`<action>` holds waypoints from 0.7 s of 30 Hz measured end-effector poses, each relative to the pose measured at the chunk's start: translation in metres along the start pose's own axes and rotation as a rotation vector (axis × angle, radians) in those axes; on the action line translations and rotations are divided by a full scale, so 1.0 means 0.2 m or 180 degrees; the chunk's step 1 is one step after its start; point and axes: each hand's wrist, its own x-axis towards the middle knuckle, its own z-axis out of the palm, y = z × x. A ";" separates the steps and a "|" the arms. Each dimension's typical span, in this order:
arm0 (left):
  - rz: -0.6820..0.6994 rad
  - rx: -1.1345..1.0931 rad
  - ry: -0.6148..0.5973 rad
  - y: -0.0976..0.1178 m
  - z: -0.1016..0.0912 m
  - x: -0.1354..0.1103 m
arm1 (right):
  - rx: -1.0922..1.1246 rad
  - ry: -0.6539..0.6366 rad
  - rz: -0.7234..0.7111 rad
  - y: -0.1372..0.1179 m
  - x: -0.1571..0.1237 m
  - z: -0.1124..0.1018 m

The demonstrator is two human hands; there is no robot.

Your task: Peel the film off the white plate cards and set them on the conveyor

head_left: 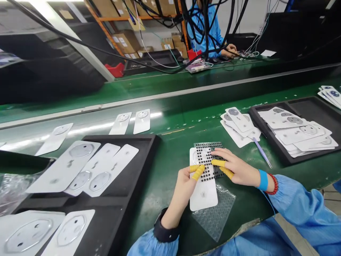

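On the green tabletop (173,153), close to the viewer, a white plate (204,195) lies on a bubble-wrap bag (217,217); a dotted sheet (210,146) of small black dots covers its upper half; the left hand (185,185) pinches the plate's left edge between fingers (198,172) in yellow cots; the right hand (238,170) rests its fingers, held together, flat on the sheet; a pile of plates (239,126) and tweezers (262,153) lie just right, beside a black tray (262,124).
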 end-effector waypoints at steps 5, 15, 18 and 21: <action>-0.0039 -0.0111 0.0007 -0.02 0.02 -0.03 | 0.0655 0.0443 0.0422 -0.12 0.06 0.00; -0.0282 -0.0811 -0.0113 -0.01 0.06 -0.07 | 0.0010 0.0815 0.0026 -0.14 0.05 0.12; -0.0315 -0.0983 -0.0052 -0.01 0.08 -0.08 | -0.0202 0.0796 -0.0070 -0.14 0.04 0.12; -0.0346 -0.1031 0.0033 -0.02 0.08 -0.08 | -0.0470 0.0780 -0.0165 -0.15 0.05 0.15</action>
